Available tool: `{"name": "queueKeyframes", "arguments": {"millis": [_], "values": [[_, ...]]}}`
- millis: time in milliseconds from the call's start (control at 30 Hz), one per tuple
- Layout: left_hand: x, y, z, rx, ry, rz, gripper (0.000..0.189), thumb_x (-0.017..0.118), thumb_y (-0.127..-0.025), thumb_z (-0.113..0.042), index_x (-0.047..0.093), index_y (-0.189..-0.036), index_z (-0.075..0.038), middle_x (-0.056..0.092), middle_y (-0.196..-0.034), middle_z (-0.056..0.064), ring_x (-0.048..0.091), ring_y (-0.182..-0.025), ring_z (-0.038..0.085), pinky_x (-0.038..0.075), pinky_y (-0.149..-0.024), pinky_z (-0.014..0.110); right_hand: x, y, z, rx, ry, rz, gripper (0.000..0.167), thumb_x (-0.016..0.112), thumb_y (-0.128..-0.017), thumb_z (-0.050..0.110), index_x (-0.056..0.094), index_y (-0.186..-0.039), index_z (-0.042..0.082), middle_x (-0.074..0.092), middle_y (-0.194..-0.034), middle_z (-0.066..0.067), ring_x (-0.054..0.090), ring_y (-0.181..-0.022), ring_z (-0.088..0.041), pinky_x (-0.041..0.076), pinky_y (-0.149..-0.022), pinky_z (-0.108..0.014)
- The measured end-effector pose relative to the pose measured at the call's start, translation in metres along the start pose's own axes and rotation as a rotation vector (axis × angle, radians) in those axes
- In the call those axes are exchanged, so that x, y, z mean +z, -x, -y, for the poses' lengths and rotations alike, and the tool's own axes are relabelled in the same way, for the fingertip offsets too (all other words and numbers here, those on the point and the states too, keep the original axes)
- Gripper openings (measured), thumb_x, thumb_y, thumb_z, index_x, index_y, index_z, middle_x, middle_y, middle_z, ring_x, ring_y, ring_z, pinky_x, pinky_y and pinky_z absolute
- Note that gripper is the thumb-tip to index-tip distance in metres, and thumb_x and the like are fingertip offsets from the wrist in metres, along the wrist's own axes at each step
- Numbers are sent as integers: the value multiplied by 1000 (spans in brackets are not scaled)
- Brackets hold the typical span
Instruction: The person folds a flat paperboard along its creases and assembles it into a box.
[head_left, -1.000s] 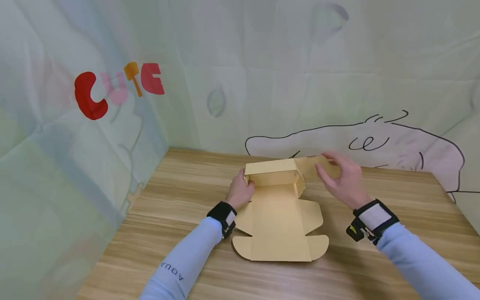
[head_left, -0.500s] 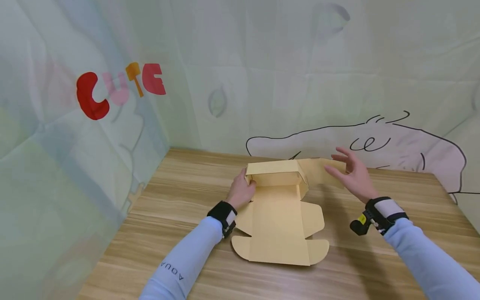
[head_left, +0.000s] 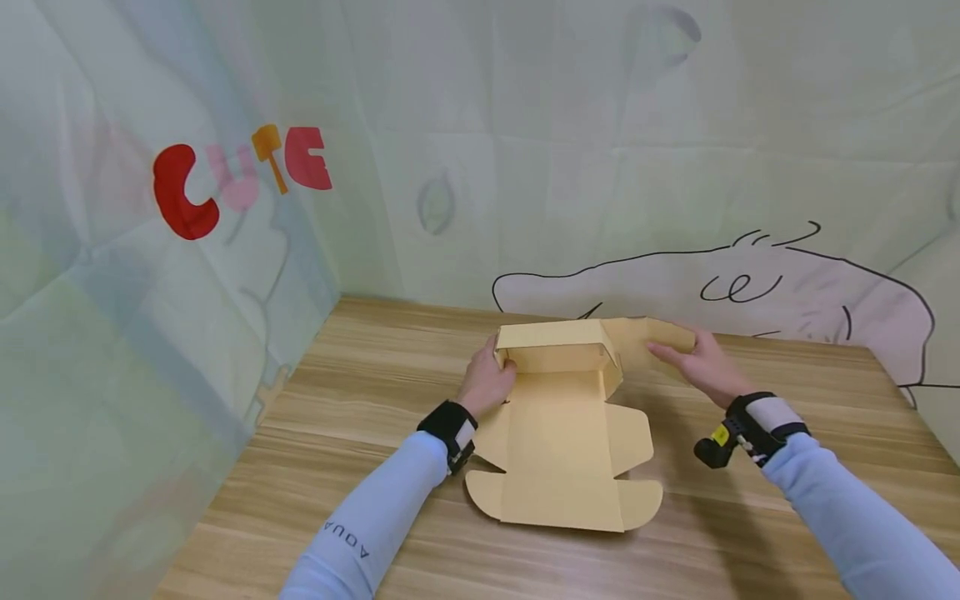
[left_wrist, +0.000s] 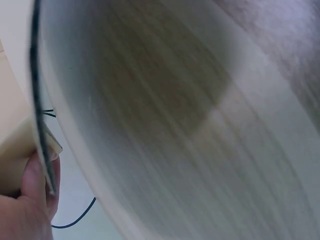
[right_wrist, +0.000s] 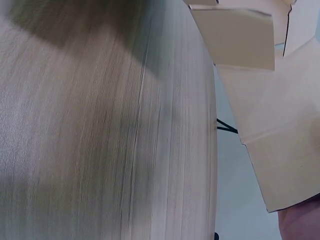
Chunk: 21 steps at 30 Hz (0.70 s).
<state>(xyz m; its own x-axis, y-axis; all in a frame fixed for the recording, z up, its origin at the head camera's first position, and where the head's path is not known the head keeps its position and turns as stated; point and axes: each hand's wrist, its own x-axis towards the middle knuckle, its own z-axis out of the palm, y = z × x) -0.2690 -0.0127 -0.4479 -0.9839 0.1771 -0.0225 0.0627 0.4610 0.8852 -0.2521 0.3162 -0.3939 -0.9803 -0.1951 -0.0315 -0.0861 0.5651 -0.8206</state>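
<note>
The right hand has drawn its spread fingers in since a moment ago and now pinches the outer end of the long tan cardboard flap. Left of that grip, the left hand pinches the left end of the raised wall of the partly folded tan cardboard box. Between the 2 grips and nearer the person, the box lies spread on the light-brown wood-grain table, 2 rounded tabs at its near end.

Creased pale sheeting, printed with colourful CUTE lettering, borders a wood-grained table.
</note>
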Motion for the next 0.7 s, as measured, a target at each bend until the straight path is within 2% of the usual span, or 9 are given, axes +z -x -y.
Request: {"name": "queueKeyframes", "arguments": {"millis": [67,133,200,267,333,467,567,667,700], "values": [[0,-1,0,-4,4,-4,64,46,-101,-13,23,-160,-7,59,-90,9,34,-48,9,40,-54,27,0,1,1,4,21,2,52,52,-104,42,52,-140,4,63,-124,10,52,-109,6,44,-101,-26],[1,-1,1,-13,2,-13,65,47,-101,-14,23,-160,-7,65,-103,14,35,-49,10,43,-58,30,1,1,2,4,41,-1,49,50,-105,41,53,-137,3,61,-116,15,51,-102,5,42,-91,-17],[1,-2,1,-14,-3,-26,65,47,-100,-14,23,-160,-6,65,-123,19,38,-52,11,48,-68,32,1,1,5,7,62,-3,47,48,-106,41,55,-132,3,60,-108,10,50,-96,-2,41,-85,-17],[1,-2,1,-23,-10,-39,65,47,-100,-14,23,-160,-5,59,-139,21,42,-56,14,51,-81,37,3,1,8,13,82,-4,44,48,-106,42,57,-126,3,56,-103,6,48,-94,-5,39,-82,-21],[1,-2,0,-27,-14,-54,65,47,-100,-14,23,-159,-4,52,-148,22,48,-63,18,51,-93,41,5,1,11,16,87,-1,42,48,-106,41,59,-110,1,51,-85,4,47,-80,-8,38,-74,-25],[2,-2,-1,-26,-27,-83,61,48,-99,-13,29,-156,-1,53,-147,25,61,-93,27,49,-105,47,9,1,17,-19,79,6,38,49,-106,36,59,-99,0,35,-67,8,35,-61,-6,35,-60,-27],[2,-1,-2,-22,-31,-99,58,47,-99,-12,33,-153,-1,55,-144,26,61,-113,32,48,-109,48,13,2,22,-69,77,13,33,49,-107,29,63,-112,-1,39,-68,7,33,-58,-6,34,-56,-27],[3,-2,-2,-18,-30,-106,56,47,-99,-12,34,-152,-2,55,-144,26,61,-118,35,48,-109,49,17,3,27,-80,86,19,34,50,-107,28,63,-96,-2,38,-64,7,31,-53,-5,32,-51,-25],[3,-2,-3,-20,-28,-107,55,47,-99,-12,34,-152,-2,55,-144,26,61,-116,35,48,-109,49,18,3,28,-89,87,26,34,49,-107,28,64,-98,-1,37,-63,6,29,-51,-5,32,-49,-26]]}}
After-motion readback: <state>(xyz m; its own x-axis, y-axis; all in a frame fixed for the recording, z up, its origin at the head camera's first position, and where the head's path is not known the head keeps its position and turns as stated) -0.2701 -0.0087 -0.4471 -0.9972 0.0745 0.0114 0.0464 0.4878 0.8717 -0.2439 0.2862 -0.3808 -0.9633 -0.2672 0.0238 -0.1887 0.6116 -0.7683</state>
